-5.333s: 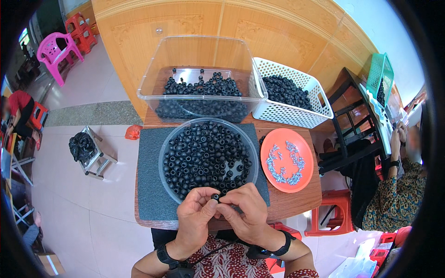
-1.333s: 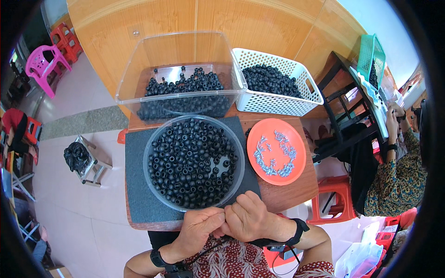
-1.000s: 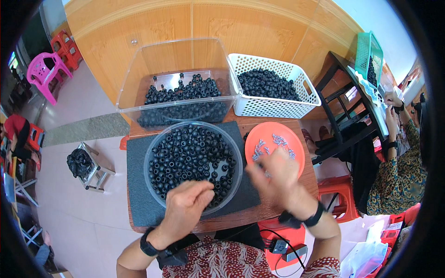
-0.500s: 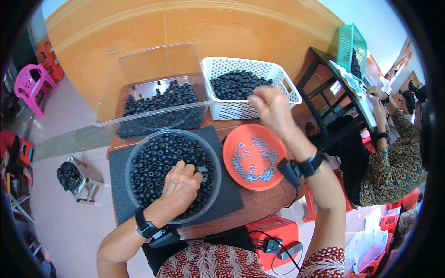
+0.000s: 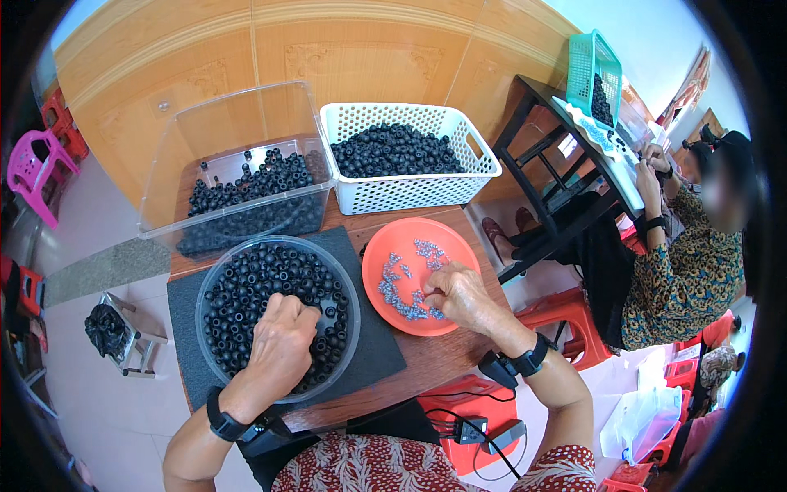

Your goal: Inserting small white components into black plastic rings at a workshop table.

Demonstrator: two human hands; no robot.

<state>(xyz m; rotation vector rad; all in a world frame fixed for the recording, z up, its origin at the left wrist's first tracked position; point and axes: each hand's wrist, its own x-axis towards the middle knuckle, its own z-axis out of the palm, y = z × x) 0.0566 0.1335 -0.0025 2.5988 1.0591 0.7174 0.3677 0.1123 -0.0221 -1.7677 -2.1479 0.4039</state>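
Note:
My left hand [image 5: 283, 340] is inside a round clear tub [image 5: 354, 328] filled with small black hollow plastic parts [image 5: 270, 275]. Its fingers are curled down among them, and whatever they grip is hidden. Over a round orange plate [image 5: 393, 238] to the right, my right hand [image 5: 461, 297] has thumb and fingertips drawn together close to the surface. Small silvery metal pieces [image 5: 402, 303] lie scattered there in a loose ring. Anything between those fingertips is too small to make out.
Behind the tub stands a clear rectangular bin [image 5: 234, 215] of black parts, beside a white perforated basket [image 5: 410, 195] holding more. A dark mat [image 5: 379, 361] lies under the tub. At right, another person [image 5: 680, 279] works at a dark table with a green basket [image 5: 580, 74].
My right hand has come down from beside the white basket to the orange plate, its fingertips now near the metal pieces. My left hand stays in the tub. The whole view has shifted slightly.

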